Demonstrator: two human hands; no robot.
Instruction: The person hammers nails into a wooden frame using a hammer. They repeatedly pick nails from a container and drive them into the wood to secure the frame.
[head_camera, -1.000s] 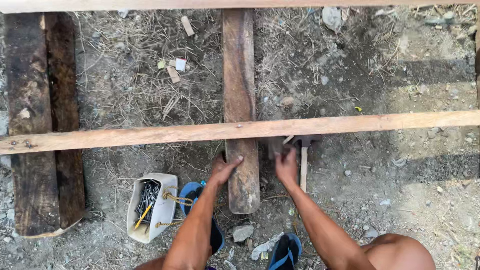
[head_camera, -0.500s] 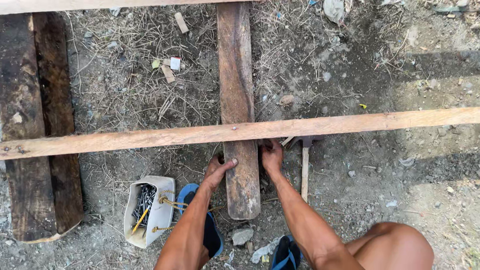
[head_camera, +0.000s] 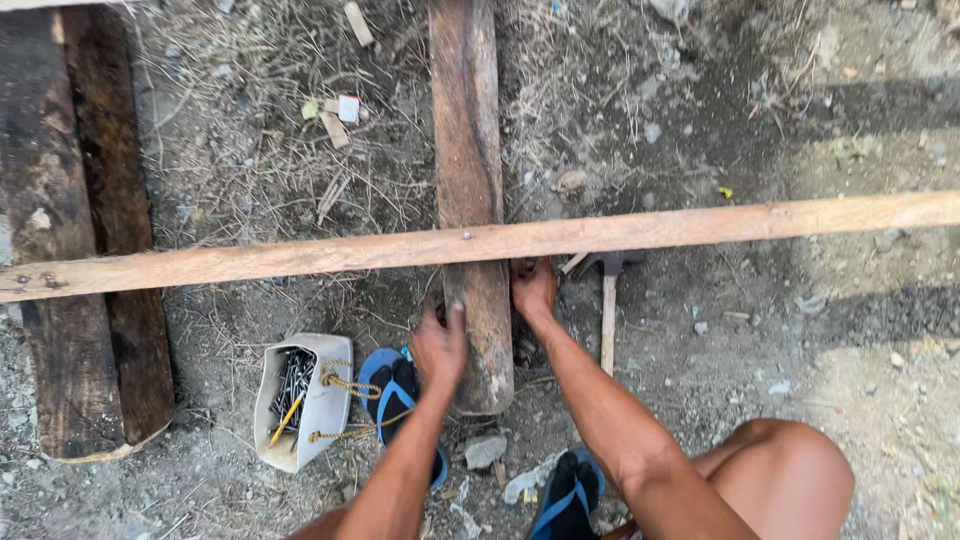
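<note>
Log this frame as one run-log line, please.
left hand gripping upright plank | right hand on plank beside hammer | nailed crossbeam above | nail container left

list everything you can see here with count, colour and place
long plank: 1, pale brown, lying crosswise over the other wood, a nail head near its middle
upright plank: 1, reddish brown, centre, passing under the long plank
dark boards: 2, dark brown, side by side at the left edge
hammer: 1, wooden handle, on the ground right of the upright plank, head under the long plank
container of nails: 1, white, cut open, with rope handle, lower left
sandals: 2, blue and black, bottom centre
stones and wood scraps: several, grey and tan, scattered on the dirt
left hand: on the upright plank's left edge
right hand: on its right edge, just below the long plank
</note>
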